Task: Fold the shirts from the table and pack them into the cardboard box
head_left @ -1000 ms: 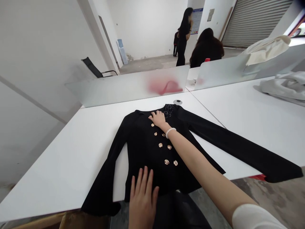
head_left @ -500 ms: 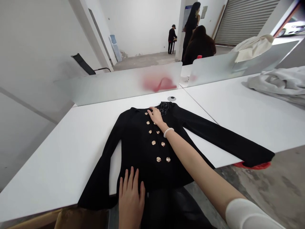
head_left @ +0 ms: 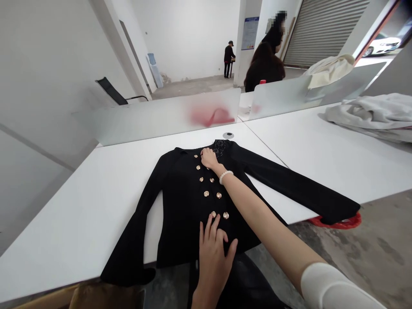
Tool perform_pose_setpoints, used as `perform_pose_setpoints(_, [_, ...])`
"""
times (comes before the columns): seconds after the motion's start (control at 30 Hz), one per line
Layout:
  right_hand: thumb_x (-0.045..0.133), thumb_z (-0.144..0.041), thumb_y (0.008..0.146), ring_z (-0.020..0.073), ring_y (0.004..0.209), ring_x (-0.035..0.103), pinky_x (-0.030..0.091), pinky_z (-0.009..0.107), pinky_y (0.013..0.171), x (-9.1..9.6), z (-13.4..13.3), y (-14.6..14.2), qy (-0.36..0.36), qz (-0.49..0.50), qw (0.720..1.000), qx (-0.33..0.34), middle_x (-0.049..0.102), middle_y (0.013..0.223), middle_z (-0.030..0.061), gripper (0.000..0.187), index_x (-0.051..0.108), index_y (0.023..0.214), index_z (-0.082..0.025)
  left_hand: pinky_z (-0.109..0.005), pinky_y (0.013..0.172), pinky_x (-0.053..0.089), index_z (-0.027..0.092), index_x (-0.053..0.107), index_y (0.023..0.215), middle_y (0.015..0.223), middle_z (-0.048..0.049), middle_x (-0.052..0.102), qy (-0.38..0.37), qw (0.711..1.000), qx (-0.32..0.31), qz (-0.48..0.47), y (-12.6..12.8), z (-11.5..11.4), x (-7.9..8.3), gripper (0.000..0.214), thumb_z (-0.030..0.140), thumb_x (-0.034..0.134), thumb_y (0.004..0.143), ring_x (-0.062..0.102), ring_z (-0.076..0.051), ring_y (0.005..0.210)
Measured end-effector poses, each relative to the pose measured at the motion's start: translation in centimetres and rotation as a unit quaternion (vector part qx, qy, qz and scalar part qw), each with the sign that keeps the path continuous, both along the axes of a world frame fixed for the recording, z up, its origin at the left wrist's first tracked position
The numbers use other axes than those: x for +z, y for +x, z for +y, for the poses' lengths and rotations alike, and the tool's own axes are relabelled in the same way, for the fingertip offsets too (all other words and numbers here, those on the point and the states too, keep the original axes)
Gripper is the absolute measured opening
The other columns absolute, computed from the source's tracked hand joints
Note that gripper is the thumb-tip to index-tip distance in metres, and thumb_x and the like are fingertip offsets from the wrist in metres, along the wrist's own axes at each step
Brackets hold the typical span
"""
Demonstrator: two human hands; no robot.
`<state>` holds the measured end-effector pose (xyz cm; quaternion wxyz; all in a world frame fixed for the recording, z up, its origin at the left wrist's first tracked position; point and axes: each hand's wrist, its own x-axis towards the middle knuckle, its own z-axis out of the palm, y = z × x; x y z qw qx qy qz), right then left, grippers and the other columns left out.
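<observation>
A black long-sleeved jacket (head_left: 183,197) lies front up and spread out on the white table, with two rows of gold buttons (head_left: 206,194) down its front. Dark round appliqués (head_left: 219,145) sit at its right shoulder as I see it. Near the neckline, my right hand (head_left: 210,159) has its fingers curled down on the cloth, closed on the jacket; the fingertips are partly hidden. My left hand (head_left: 215,253) is open over the lower hem, fingers spread, its fingertips by the lowest gold buttons.
A frosted divider (head_left: 144,116) runs along the back of the white table (head_left: 64,206). Pale cloth (head_left: 373,113) is heaped at right, and more cloth (head_left: 331,71) hangs over the divider. Red plastic (head_left: 350,222) shows below the right cuff. Several people are beyond the divider.
My left hand has moved right and up, from the hem's left part to the lowest buttons. My right hand's fingers have curled in at the neckline.
</observation>
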<state>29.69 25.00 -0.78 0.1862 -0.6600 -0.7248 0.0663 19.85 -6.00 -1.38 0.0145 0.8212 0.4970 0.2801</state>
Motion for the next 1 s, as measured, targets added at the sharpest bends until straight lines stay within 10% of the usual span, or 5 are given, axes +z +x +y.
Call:
perform_pose_setpoints(0.2, [0.028, -0.018, 0.095, 0.0237, 0.104, 0.047, 0.035, 0.033, 0.086, 0.0, 0.7, 0.6, -0.018, -0.003, 1.000, 0.004, 0.058, 0.115, 0.0087, 0.030, 0.050, 0.115, -0.022, -0.054, 0.104, 0.041, 0.015, 0.037, 0.137, 0.137, -0.0113, 0.053, 0.035, 0.997, -0.026, 0.061, -0.9, -0.4, -0.5, 0.051, 0.026, 0.052, 0.090, 0.036, -0.028, 0.136])
perform_pose_setpoints(1.0, [0.029, -0.022, 0.096, 0.0275, 0.111, 0.047, 0.027, 0.045, 0.102, 0.8, -0.2, -0.9, 0.061, 0.004, 0.998, 0.021, 0.058, 0.120, 0.0174, 0.034, 0.052, 0.119, -0.014, -0.045, 0.100, 0.046, 0.020, 0.044, 0.132, 0.129, -0.0075, 0.059, 0.031, 0.999, -0.032, 0.012, -2.8, -0.6, 0.0, 0.041, 0.023, 0.047, 0.091, 0.049, -0.023, 0.126])
